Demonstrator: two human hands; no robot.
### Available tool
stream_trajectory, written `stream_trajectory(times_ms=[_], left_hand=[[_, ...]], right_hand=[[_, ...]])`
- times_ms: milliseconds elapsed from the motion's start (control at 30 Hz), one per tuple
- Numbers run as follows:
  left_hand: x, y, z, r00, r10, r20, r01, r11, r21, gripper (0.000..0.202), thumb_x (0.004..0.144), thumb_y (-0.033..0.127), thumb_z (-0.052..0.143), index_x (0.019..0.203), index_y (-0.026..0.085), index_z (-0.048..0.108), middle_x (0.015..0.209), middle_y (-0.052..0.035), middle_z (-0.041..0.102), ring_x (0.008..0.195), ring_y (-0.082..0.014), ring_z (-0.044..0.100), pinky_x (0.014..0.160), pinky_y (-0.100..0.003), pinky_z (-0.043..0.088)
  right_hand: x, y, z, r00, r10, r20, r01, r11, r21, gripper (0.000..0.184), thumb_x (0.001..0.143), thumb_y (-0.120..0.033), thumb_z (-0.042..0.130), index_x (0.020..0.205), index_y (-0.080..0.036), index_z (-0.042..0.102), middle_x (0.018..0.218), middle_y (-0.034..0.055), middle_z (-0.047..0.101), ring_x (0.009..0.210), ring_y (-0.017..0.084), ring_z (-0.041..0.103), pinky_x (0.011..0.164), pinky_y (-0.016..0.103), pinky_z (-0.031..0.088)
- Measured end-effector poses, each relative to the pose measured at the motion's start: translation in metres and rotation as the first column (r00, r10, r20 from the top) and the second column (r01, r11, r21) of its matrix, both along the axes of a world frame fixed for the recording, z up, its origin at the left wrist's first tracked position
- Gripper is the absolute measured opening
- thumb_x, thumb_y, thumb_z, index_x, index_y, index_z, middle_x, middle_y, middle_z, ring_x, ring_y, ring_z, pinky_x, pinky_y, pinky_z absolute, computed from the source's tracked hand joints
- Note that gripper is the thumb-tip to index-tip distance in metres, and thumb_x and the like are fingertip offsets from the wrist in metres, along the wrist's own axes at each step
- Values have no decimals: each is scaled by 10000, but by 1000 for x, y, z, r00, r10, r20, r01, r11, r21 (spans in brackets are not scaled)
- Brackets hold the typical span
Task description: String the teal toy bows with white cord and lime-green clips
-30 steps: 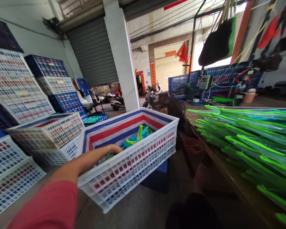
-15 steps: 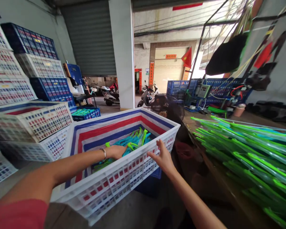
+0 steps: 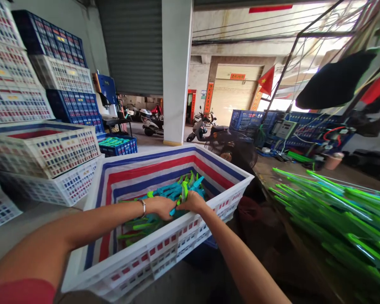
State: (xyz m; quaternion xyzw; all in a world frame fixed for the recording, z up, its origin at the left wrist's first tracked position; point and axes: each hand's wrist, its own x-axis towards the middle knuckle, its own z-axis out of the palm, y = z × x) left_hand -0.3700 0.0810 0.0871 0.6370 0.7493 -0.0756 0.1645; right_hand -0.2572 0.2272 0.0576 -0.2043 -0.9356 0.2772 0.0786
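Note:
A white plastic crate (image 3: 205, 223), lined with red, white and blue striped cloth, stands before me. Inside lies a pile of blue and lime-green plastic pieces (image 3: 167, 192); their exact kind I cannot make out. My left hand (image 3: 161, 207) reaches over the near rim, fingers curled round pieces in the pile and partly hidden. Close against it, my right hand (image 3: 191, 202) is closed round a lime-green plastic piece (image 3: 185, 190) that sticks up above the fingers.
Long translucent green plastic pieces (image 3: 332, 211) lie heaped on a table at the right. White crates (image 3: 66, 147) and blue crates (image 3: 72, 107) are stacked at the left. Beyond my crate stand a fan (image 3: 237, 152), a pillar (image 3: 175, 76) and a scooter (image 3: 205, 126).
My right hand has moved from outside the near rim into the crate, beside the left, and closed on a green piece. My left hand stays in the pile. The view has turned slightly left.

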Motion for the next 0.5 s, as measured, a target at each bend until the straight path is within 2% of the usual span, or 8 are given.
stream_trajectory(times_ms=[67,167,267,367,500], left_hand=[[1,-3,-4,1000,-16,12,17,1000,-18,594,738,327,750,1302,192,621,1170,-227,745,1011,-416,715,811,-460,561],[8,-7,-7,1000,-32,0,31,999,-33,730,714,221,726,1422,190,548,1185,-253,730,1001,-438,714,787,-492,567],[14,-6,3,999,-36,-28,35,999,-39,724,696,157,696,1408,218,583,1157,-225,741,962,-418,719,764,-490,571],[9,1,33,999,-36,-38,35,998,-46,743,620,120,735,1351,229,649,1090,-173,764,893,-371,711,754,-465,565],[-12,11,95,1000,-18,-7,18,998,-54,813,506,19,760,1291,223,711,951,-88,784,772,-269,648,747,-388,528]], right_hand=[[2,-4,-2,999,-39,-8,40,999,21,329,920,-439,756,1020,-132,694,947,45,701,859,186,677,806,350,564],[8,-9,-3,989,-133,-69,135,990,27,299,886,-393,786,1003,-135,692,921,43,701,874,194,673,814,349,544],[13,-12,0,963,-225,-148,225,974,-20,263,918,-390,753,910,-139,674,840,15,676,804,173,658,788,339,545],[14,-10,11,926,-279,-253,256,959,-119,325,953,-429,716,819,-141,647,768,-15,643,710,144,631,723,305,546],[12,3,46,809,-377,-451,266,919,-290,361,967,-459,692,806,-141,637,727,-27,631,642,125,613,645,267,530]])
